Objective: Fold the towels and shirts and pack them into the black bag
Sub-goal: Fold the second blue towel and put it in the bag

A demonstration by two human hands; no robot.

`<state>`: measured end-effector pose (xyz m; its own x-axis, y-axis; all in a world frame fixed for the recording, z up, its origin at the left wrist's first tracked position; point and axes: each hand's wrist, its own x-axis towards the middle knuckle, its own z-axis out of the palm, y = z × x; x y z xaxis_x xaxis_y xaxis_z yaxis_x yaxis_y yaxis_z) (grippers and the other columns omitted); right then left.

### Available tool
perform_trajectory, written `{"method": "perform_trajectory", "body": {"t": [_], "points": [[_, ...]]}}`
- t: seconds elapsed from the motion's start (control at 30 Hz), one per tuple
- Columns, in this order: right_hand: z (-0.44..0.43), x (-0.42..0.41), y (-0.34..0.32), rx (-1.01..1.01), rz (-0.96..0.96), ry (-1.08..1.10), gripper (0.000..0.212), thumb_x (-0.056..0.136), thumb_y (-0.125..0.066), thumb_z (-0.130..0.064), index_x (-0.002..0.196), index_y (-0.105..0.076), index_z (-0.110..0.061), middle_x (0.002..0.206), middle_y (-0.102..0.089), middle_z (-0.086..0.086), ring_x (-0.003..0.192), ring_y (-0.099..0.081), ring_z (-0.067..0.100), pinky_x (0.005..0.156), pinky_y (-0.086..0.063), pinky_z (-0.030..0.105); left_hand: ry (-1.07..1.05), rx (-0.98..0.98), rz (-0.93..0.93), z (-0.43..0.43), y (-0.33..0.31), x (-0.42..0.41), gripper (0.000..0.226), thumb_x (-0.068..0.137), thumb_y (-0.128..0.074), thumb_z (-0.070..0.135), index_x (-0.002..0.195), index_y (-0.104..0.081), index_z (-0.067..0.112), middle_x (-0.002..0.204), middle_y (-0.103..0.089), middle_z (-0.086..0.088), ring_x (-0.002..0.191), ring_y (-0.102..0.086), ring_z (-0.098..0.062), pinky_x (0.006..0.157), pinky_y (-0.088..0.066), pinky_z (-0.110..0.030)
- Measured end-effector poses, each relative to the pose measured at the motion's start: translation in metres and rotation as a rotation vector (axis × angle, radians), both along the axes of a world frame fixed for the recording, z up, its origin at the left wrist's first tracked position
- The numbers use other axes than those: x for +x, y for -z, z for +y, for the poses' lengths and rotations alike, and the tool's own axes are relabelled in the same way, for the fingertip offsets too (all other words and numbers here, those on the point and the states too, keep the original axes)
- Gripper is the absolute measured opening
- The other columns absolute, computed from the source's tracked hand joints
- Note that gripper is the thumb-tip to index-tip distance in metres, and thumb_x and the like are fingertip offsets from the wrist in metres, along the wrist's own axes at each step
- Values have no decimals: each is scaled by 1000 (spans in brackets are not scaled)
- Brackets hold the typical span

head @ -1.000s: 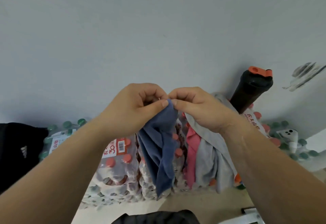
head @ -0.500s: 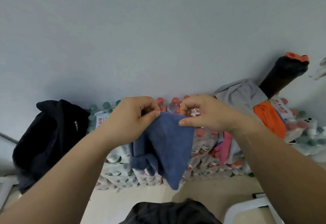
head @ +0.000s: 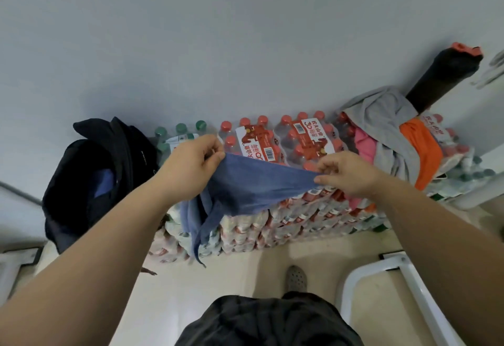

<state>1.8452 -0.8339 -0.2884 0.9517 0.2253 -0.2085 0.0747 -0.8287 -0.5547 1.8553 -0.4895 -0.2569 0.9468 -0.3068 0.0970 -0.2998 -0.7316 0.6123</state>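
In front of the stacked water bottle packs (head: 286, 154), the left hand (head: 191, 165) and right hand (head: 346, 173) each pinch with closed fingers one top corner of the blue towel (head: 253, 187), stretched between them. The left side hangs bunched, so the fold may come crooked, and a weak pinch could drop it to the floor (head: 218, 277) instead of the black bag (head: 90, 179) left of the packs.
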Motion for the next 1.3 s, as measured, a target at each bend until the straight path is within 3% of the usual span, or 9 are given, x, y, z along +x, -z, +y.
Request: {"method": "perform_trajectory", "body": {"t": [0.17,0.27,0.4,0.63,0.8,0.93,1.03,1.2,1.3], "points": [[-6,-15,1,617,52,323,12,101,-56,-9,90,-60,-12,84,-58,11,79,-57,17,77,-46,37,145,45,313,16,22,3,42,94,-65,38,66,-53,10,53,-42,10,50,-38,-7,51,-32,-18],[-5,-21,5,763,54,435,17,104,-49,-11,90,-57,-14,87,-57,9,80,-56,19,74,-49,33,189,-59,452,24,35,1,44,90,-73,34,66,-54,2,55,-40,3,52,-36,-11,53,-30,-23],[-7,-26,8,816,8,583,17,104,-49,-12,92,-60,-13,84,-63,5,75,-59,16,69,-50,31,72,-146,521,34,54,4,31,90,-73,28,71,-66,5,64,-62,-6,60,-54,-14,60,-45,-29],[-26,-19,14,670,118,618,14,102,-55,-16,97,-65,-7,81,-63,9,71,-56,18,65,-47,34,-70,-347,565,25,74,0,28,97,-64,24,74,-64,8,62,-56,-2,62,-47,-15,61,-36,-28],[-54,4,7,597,321,518,14,101,-56,-13,105,-62,-1,76,-59,9,64,-55,15,58,-49,26,18,-147,617,16,68,18,31,98,-62,26,73,-62,8,62,-48,-1,60,-41,-14,61,-32,-29],[-83,51,-16,565,459,407,9,99,-58,-13,95,-62,-7,63,-52,5,53,-50,13,50,-46,25,43,-56,591,-8,32,51,39,98,-62,26,60,-56,21,57,-44,8,54,-39,-8,59,-31,-30],[-98,107,-35,543,388,412,7,99,-58,-13,94,-61,-10,65,-58,6,51,-55,14,44,-49,23,-20,12,448,-29,5,96,34,96,-64,32,65,-60,19,57,-51,14,55,-44,-6,61,-34,-31],[-97,203,-31,287,160,449,9,96,-64,-12,87,-64,-11,76,-62,11,60,-61,21,42,-54,25,-60,278,223,-72,10,184,22,98,-59,32,79,-63,20,77,-61,0,79,-57,-23,68,-39,-31],[-92,244,7,33,-18,436,8,93,-64,-18,95,-69,-12,96,-69,15,88,-68,35,74,-60,39,-176,402,190,-90,49,219,19,99,-56,34,83,-58,23,86,-64,-5,91,-60,-32,73,-41,-33]]}}
